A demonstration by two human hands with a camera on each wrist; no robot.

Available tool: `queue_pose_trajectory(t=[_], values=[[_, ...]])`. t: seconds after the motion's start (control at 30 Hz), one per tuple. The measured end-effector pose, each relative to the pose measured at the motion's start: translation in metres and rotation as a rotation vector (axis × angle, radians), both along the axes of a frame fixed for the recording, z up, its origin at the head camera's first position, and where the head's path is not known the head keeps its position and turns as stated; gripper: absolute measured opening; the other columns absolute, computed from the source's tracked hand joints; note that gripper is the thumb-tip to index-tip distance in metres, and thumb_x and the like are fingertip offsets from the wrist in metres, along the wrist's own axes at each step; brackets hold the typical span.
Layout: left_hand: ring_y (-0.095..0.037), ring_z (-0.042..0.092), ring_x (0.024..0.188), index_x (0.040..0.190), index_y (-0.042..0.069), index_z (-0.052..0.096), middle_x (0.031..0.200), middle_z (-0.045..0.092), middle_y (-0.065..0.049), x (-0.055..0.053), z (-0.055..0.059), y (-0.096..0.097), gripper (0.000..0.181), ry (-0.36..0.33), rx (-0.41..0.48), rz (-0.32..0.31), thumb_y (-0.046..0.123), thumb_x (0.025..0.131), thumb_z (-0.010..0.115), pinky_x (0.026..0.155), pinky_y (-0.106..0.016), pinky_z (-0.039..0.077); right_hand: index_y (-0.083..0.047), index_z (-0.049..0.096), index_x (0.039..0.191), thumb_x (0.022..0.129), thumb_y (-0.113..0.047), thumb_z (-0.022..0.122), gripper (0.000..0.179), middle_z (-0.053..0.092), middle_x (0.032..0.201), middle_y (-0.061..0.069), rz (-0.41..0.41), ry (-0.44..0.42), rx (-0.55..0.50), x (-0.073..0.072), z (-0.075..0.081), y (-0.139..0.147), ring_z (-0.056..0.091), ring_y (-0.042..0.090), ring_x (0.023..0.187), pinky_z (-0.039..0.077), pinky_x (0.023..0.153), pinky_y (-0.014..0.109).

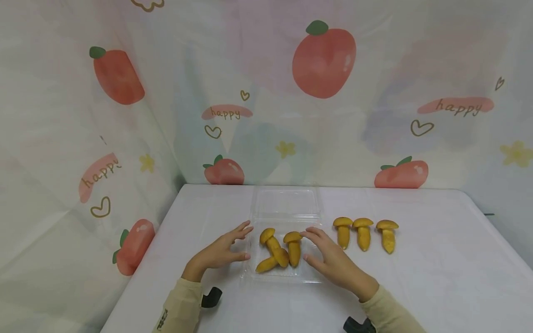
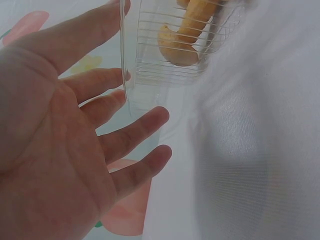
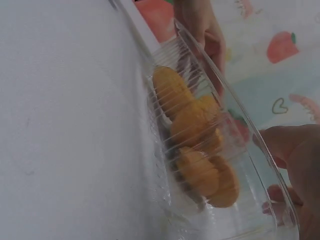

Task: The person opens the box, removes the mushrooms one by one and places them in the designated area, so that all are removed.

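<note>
A clear plastic clamshell box (image 1: 306, 275) lies with its lid (image 1: 287, 202) folded back. Inside its base are three yellow mushrooms: one upright at the right (image 1: 294, 253), and two crossed at the left, one slanting (image 1: 270, 240) over another lying mushroom (image 1: 265, 265). My left hand (image 1: 220, 249) is at the box's left side, fingers spread and thumb tip at the rim (image 2: 124, 60). On the opposite side, my right hand (image 1: 335, 263) has its fingers and thumb apart at the right rim, fingertips close to the upright mushroom's cap. Neither hand grips a mushroom.
Three more yellow mushrooms, left (image 1: 343, 233), middle (image 1: 363, 235) and right (image 1: 387, 237), stand in a row right of the box. The white table (image 1: 437, 268) meets a fruit-printed backdrop (image 1: 354, 138) behind and at left. Dark devices sit at both wrists.
</note>
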State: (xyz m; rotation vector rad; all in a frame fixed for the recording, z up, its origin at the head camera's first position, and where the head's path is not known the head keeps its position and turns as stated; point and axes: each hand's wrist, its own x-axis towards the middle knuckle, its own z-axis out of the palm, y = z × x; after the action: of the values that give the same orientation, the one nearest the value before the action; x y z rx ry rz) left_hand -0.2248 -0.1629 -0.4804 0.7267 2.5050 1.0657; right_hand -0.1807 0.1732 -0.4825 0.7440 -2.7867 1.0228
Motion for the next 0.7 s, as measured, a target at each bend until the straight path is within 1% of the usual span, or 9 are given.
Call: queue_pose_trajectory(t=[0.2, 0.3, 0.43, 0.5, 0.63, 0.7], values=[[-0.039, 0.046, 0.142, 0.158, 0.008, 0.033, 0.171, 0.016, -0.011, -0.001, 0.002, 0.001, 0.076, 0.000, 0.006, -0.006, 0.024, 0.095, 0.072, 0.115, -0.067, 0.034, -0.010, 0.051, 0.146, 0.094, -0.017, 0.072, 0.056, 0.048, 0.150, 0.020, 0.012, 0.003, 0.039, -0.002, -0.002, -0.010, 0.055, 0.039, 0.134, 0.050, 0.104, 0.055], [-0.039, 0.045, 0.143, 0.158, 0.008, 0.033, 0.171, 0.016, -0.011, -0.001, 0.002, 0.000, 0.076, -0.005, 0.005, -0.003, 0.024, 0.095, 0.072, 0.115, -0.066, 0.034, -0.011, 0.053, 0.144, 0.093, -0.020, 0.074, 0.056, 0.051, 0.147, 0.019, 0.002, 0.042, 0.077, -0.004, -0.005, -0.015, 0.060, 0.038, 0.127, 0.053, 0.100, 0.056], [-0.037, 0.046, 0.143, 0.159, 0.010, 0.033, 0.172, 0.016, -0.009, -0.001, 0.001, 0.000, 0.076, -0.010, -0.001, 0.007, 0.025, 0.095, 0.072, 0.115, -0.065, 0.035, -0.013, 0.057, 0.141, 0.091, -0.023, 0.075, 0.055, 0.057, 0.143, 0.017, -0.023, 0.086, 0.158, -0.004, -0.008, -0.019, 0.066, 0.036, 0.116, 0.054, 0.095, 0.056], [-0.037, 0.046, 0.143, 0.159, 0.011, 0.034, 0.172, 0.016, -0.008, -0.001, 0.000, 0.000, 0.076, -0.006, -0.003, 0.010, 0.025, 0.095, 0.072, 0.115, -0.064, 0.036, -0.015, 0.057, 0.140, 0.091, -0.025, 0.075, 0.053, 0.058, 0.142, 0.016, -0.028, 0.087, 0.198, -0.004, -0.007, -0.020, 0.067, 0.036, 0.113, 0.054, 0.094, 0.056], [-0.038, 0.046, 0.143, 0.159, 0.010, 0.033, 0.172, 0.015, -0.008, 0.000, 0.000, 0.000, 0.076, -0.007, 0.003, 0.002, 0.024, 0.095, 0.072, 0.115, -0.065, 0.036, -0.019, 0.058, 0.139, 0.094, -0.028, 0.072, 0.048, 0.059, 0.139, 0.017, -0.007, 0.090, 0.253, -0.003, -0.006, -0.021, 0.069, 0.035, 0.105, 0.055, 0.090, 0.055], [-0.039, 0.046, 0.142, 0.159, 0.009, 0.033, 0.172, 0.015, -0.010, 0.001, 0.000, 0.000, 0.076, -0.002, 0.006, -0.003, 0.024, 0.095, 0.072, 0.115, -0.066, 0.036, -0.021, 0.059, 0.139, 0.095, -0.029, 0.071, 0.047, 0.060, 0.139, 0.019, 0.005, 0.086, 0.277, -0.003, -0.005, -0.021, 0.070, 0.036, 0.104, 0.055, 0.088, 0.054]])
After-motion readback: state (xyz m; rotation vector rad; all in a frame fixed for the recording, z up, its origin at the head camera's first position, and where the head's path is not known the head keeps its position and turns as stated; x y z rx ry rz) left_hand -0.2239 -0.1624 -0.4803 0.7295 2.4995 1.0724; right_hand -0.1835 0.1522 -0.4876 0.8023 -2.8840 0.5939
